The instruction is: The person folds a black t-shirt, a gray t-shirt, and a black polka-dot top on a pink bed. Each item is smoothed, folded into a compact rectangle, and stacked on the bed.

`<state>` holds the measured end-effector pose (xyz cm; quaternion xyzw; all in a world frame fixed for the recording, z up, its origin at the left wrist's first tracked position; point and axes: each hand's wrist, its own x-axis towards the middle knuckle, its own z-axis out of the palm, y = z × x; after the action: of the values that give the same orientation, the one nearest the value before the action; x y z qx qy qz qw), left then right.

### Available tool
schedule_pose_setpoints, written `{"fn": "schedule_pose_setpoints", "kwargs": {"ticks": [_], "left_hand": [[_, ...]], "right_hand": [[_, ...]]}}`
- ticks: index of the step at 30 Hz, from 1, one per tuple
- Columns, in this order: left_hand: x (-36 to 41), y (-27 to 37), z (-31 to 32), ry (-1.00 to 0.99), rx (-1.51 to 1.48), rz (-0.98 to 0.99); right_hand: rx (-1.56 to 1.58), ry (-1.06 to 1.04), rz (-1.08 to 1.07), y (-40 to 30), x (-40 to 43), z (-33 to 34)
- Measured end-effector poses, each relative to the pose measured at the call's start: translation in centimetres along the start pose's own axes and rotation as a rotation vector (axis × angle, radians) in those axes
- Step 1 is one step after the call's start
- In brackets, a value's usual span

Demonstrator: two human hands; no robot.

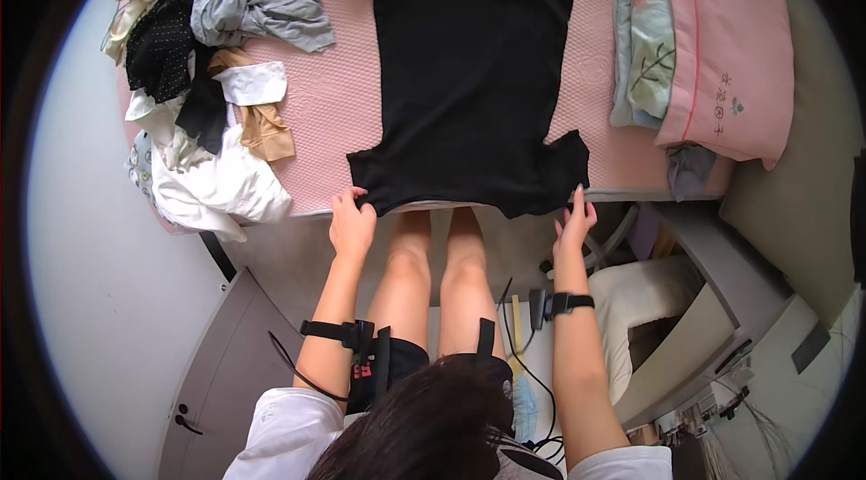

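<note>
A black short-sleeved T-shirt (473, 87) lies spread on a pink quilted bed surface (325, 114). Its hem points away from me, and its neck and shoulder end reaches the near edge of the bed. My left hand (353, 223) pinches the shirt by the lower corner of the left-hand sleeve. At the opposite sleeve, my right hand (575, 226) has its fingertips on the near corner, with part of the grip hidden. The cloth sags slightly over the edge between the two hands.
Rumpled clothes lie at left, including a grey garment (257, 10), white garment (210, 169) and tan piece (267, 131). Folded bedding (649, 40) and a pink pillow (731, 54) are at right. A white-covered chair (629, 290) stands by a desk (717, 263); a cable (551, 378) hangs nearby.
</note>
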<state>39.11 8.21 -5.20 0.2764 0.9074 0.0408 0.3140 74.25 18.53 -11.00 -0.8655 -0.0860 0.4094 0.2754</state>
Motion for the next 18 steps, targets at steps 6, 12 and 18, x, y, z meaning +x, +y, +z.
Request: {"fn": "schedule_pose_setpoints", "kwargs": {"ticks": [6,12,18], "left_hand": [[-0.6,10.6,4.3,0.156,-0.077,0.663],[-3.1,18.3,14.3,-0.105,0.095,1.064],[-4.6,18.4,17.4,-0.094,0.281,1.045]], "right_hand": [[-0.169,-0.117,0.202,-0.6,2.8,-1.6],[-0.147,-0.254,-0.035,-0.2,3.5,-1.5],[0.049,-0.312,-0.092,0.1,2.3,-3.1]]}}
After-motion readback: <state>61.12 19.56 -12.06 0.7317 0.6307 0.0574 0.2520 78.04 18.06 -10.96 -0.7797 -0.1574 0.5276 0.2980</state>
